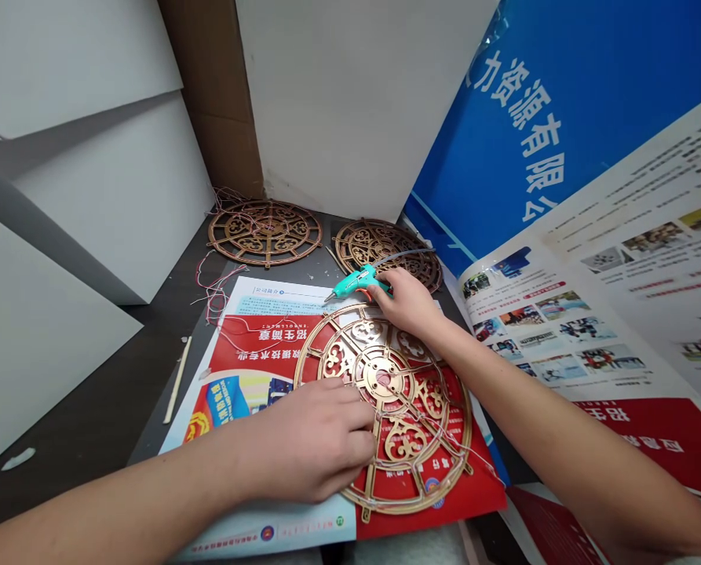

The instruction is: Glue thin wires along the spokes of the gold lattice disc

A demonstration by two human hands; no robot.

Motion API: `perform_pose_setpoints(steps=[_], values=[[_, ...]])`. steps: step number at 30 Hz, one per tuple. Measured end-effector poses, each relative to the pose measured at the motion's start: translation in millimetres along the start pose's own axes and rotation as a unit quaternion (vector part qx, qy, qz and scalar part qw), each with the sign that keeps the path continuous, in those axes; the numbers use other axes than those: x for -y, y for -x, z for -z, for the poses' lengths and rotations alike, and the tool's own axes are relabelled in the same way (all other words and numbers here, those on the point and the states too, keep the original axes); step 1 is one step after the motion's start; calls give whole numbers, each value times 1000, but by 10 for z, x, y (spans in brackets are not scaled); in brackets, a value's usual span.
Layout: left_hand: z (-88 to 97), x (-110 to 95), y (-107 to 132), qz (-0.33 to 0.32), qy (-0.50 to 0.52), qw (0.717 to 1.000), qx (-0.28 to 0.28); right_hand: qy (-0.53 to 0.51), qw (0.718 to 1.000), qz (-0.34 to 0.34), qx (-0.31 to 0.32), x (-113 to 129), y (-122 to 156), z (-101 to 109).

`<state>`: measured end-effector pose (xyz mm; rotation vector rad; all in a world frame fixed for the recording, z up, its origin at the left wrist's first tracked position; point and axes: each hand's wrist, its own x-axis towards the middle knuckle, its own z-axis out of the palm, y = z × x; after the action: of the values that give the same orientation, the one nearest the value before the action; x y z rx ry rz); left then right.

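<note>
Over a brochure, right hand grips glue gun; left hand touches fretwork wheel (grip unclear).

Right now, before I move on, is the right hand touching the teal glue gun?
Touching. The head view plainly shows the right hand closed around the rear of the teal hot glue gun, with no gap between them.

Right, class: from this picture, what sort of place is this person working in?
Likely a makeshift craft bench in a school or training office: a teal hot glue gun, wired gold fretwork wheels, and enrolment brochures underneath.
</note>
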<state>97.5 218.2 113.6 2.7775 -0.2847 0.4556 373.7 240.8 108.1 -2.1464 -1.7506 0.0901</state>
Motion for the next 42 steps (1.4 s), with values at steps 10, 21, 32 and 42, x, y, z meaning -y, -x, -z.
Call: perform_pose_setpoints(steps=[10, 21, 32, 42], values=[[-11, 19, 15, -3, 1, 1000, 0, -6, 1000, -5, 8, 68, 46, -9], [9, 5, 6, 2, -7, 1000, 3, 0, 1000, 3, 4, 92, 94, 13], [8, 2, 8, 7, 1, 1000, 3, -10, 999, -6, -44, 35, 130, 34], [-20, 14, 24, 12, 21, 1000, 5, -99, 970, -2, -222, 47, 119, 388]])
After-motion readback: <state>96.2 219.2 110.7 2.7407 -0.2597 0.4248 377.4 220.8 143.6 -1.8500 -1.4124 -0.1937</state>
